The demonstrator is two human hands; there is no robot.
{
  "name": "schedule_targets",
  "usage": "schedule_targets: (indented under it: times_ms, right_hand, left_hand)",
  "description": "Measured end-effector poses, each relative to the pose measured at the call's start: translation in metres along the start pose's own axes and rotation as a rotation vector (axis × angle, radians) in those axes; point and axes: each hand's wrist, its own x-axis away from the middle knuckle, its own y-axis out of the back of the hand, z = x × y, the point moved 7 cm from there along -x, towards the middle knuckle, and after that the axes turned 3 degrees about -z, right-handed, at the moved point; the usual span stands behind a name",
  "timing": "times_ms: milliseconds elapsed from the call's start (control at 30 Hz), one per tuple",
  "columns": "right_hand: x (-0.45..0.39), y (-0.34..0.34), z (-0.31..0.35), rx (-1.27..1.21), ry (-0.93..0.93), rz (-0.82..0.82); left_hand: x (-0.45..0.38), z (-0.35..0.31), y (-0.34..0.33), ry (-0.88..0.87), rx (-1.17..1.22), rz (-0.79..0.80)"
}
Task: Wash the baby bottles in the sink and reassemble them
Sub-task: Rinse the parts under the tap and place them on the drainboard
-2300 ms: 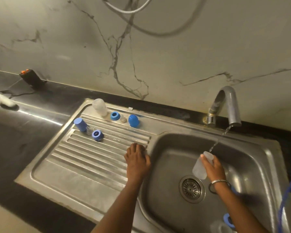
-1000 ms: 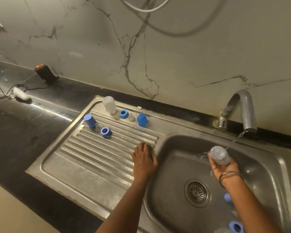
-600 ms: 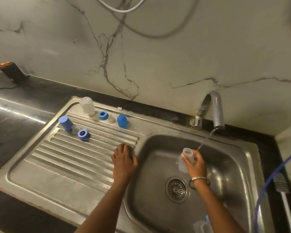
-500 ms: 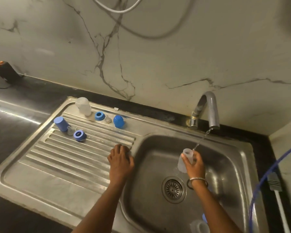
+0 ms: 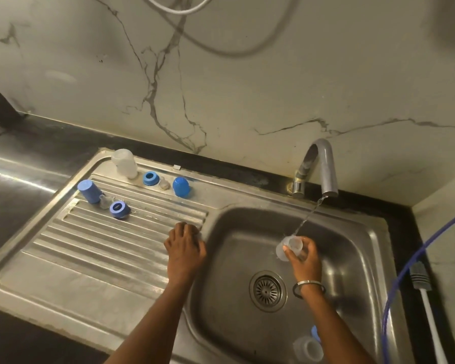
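**A:** why's the bottle (image 5: 290, 247) tipped like that? looks awkward;

**B:** nah makes sense; the right hand (image 5: 304, 258) has its grip wrapped round the clear bottle, mouth angled up toward the tap (image 5: 323, 166) so the thin stream runs straight in; it's over the far right part of the sink (image 5: 363, 258), above the drain (image 5: 267, 290); can't tell how much water's inside;

**A:** and the left hand (image 5: 185, 245)?

**B:** resting on the ridge between drainboard (image 5: 90, 258) and basin, probably bracing; fingers curled under, can't tell if that grip holds anything;

**A:** rest of the parts?

**B:** far left on the drainboard: another clear bottle (image 5: 124, 162), two blue rings (image 5: 149, 178), two blue caps (image 5: 181, 187), clear teats beside them; one more bottle (image 5: 307, 349) lying in the near basin, unwashed I'd guess;
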Motion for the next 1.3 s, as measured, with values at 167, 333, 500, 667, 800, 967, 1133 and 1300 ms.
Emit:
schedule_targets:
  times_ms: [167, 333, 500, 667, 800, 967, 1133, 1300]
  right_hand:
    - [-0.007, 0.000, 0.005, 0.002, 0.005, 0.006]
    - [-0.009, -0.003, 0.003, 0.015, -0.015, 0.027]
    - [-0.014, -0.005, 0.011, 0.038, 0.024, 0.034]
    - [-0.017, -0.006, 0.016, 0.007, 0.026, 0.018]
    - [-0.015, -0.002, 0.012, 0.046, 0.030, 0.012]
    - [-0.013, -0.001, 0.010, 0.057, 0.031, 0.019]
    - [-0.014, -0.005, 0.010, 0.047, 0.001, 0.006]
    - [-0.002, -0.019, -0.030, -0.190, -0.518, 0.188]
  left_hand:
    - [0.000, 0.000, -0.002, -0.002, 0.002, 0.008]
    - [0.000, 0.000, -0.001, 0.005, 0.000, 0.008]
    - [0.000, -0.001, 0.000, 0.000, -0.001, -0.008]
    - [0.000, -0.002, 0.000, -0.003, 0.000, -0.011]
    - [0.000, -0.002, 0.001, -0.007, 0.001, -0.023]
    - [0.000, -0.002, 0.001, -0.011, 0.002, -0.037]
    - [0.000, 0.000, -0.001, -0.007, -0.006, -0.037]
    - [0.000, 0.000, -0.002, -0.009, 0.002, -0.041]
